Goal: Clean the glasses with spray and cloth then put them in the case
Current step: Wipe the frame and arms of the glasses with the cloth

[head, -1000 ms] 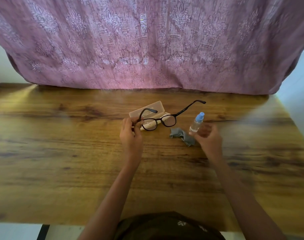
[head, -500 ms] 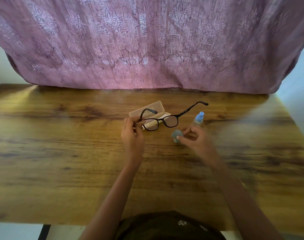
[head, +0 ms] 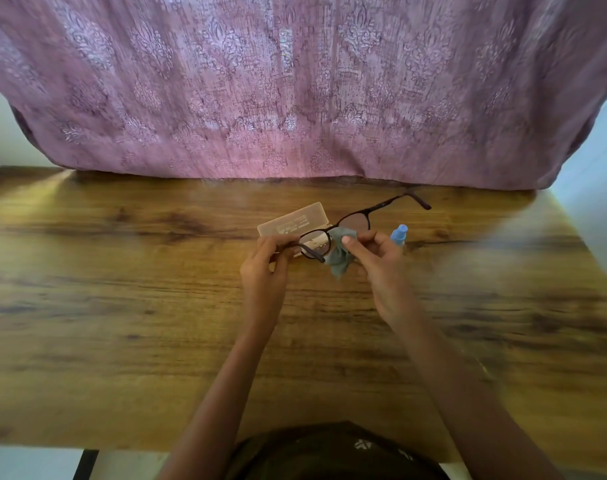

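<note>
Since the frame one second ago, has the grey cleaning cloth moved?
Yes. The grey cleaning cloth is off the wooden table, lifted by the right hand leftward, away from the blue-capped spray bottle.

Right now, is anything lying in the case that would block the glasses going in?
Nothing visible blocks it. The open case lies on the table just behind the glasses, but the glasses and left hand hide much of its tray.

Home: curtain, wooden table
</note>
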